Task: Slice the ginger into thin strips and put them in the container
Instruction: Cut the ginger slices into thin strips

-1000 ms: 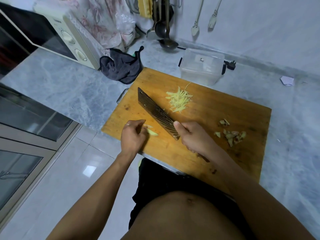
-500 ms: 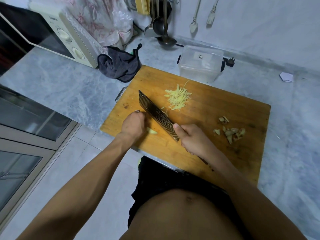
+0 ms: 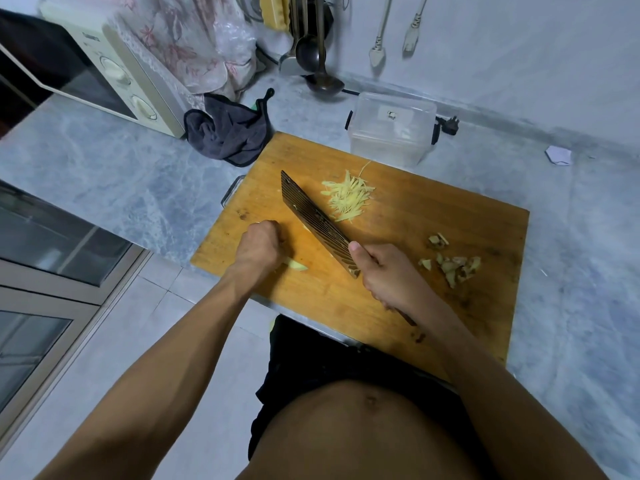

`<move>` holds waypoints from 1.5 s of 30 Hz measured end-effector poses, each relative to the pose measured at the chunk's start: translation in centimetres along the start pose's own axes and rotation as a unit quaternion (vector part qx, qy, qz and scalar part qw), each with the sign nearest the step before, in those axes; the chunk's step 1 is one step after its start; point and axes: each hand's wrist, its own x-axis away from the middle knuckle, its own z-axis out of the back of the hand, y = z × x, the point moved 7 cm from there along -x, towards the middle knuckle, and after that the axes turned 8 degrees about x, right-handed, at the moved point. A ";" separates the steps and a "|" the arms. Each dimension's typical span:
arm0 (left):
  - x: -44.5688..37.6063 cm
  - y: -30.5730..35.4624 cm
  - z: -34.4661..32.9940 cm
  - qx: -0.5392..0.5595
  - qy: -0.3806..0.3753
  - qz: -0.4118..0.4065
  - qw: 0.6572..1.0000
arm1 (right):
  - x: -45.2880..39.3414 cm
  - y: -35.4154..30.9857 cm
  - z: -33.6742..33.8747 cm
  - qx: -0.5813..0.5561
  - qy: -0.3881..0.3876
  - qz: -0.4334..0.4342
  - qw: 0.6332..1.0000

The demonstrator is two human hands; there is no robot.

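Observation:
On the wooden cutting board (image 3: 433,306) my left hand (image 3: 259,247) is curled over a piece of ginger, whose pale slice (image 3: 296,266) pokes out below the knuckles. Right beside it stands the dark ridged cleaver (image 3: 317,220), blade edge on the board, gripped at the handle by my right hand (image 3: 388,275) with the forefinger on the blade's spine. A pile of thin yellow ginger strips (image 3: 348,197) lies beyond the blade. The clear plastic container (image 3: 391,128) sits on the counter at the board's far edge, lid on.
Ginger peel scraps (image 3: 450,261) lie on the board's right side. A dark cloth (image 3: 230,133) and a microwave (image 3: 104,67) stand at the back left. Ladles (image 3: 317,60) hang on the wall. A paper scrap (image 3: 557,155) lies far right. The counter edge runs under the board's near side.
My left hand slid forward along the board and now covers the ginger, close against the cleaver. The cleaver and right hand shifted only slightly.

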 end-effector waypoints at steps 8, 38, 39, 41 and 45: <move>0.9 -2.2 -0.8 0.362 0.038 0.100 0.926 | -0.2 0.5 -0.8 -0.005 -0.023 -0.009 1.000; 6.8 -3.0 -2.4 0.065 0.141 -0.235 0.960 | -0.4 -2.1 -2.6 0.084 -0.079 0.041 0.993; 6.9 -3.1 -2.6 0.052 0.153 -0.247 0.955 | -0.3 -2.2 -2.8 0.093 -0.079 0.048 0.991; 6.9 -2.9 -2.8 0.043 0.179 -0.259 0.948 | 0.1 -2.4 -3.1 0.112 -0.074 0.057 0.989; 6.7 -2.4 -3.1 0.030 0.199 -0.278 0.939 | 0.5 -2.4 -3.9 0.140 -0.066 0.074 0.985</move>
